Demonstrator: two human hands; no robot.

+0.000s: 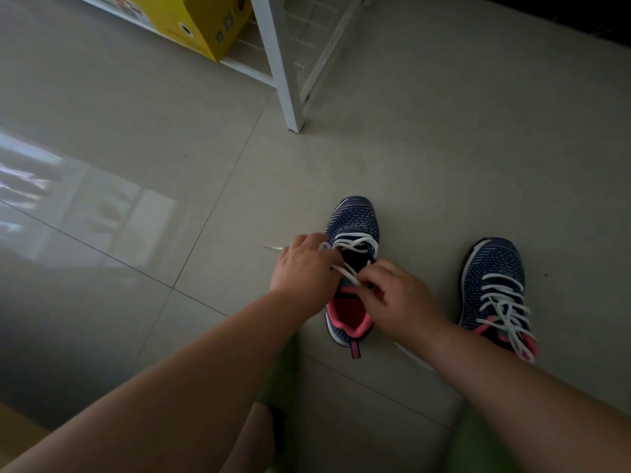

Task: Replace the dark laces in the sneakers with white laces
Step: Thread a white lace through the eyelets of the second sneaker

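Note:
Two navy knit sneakers with pink linings stand on the tiled floor. The left sneaker (353,218) has a white lace (355,242) threaded through its front eyelets only. My left hand (304,268) grips one strand at the shoe's left side, and a loose end (273,247) trails out on the floor beyond it. My right hand (392,295) pinches the other strand over the tongue, just above the pink opening. The right sneaker (493,268) stands apart with a white lace (502,308) run through all its rows, ends loose. No dark lace is in view.
A white shelf frame's leg (290,93) stands on the floor beyond the shoes, with a yellow cardboard box (191,25) on its low shelf. Green fabric (280,370) lies under my forearms. Bare glossy tiles stretch to the left.

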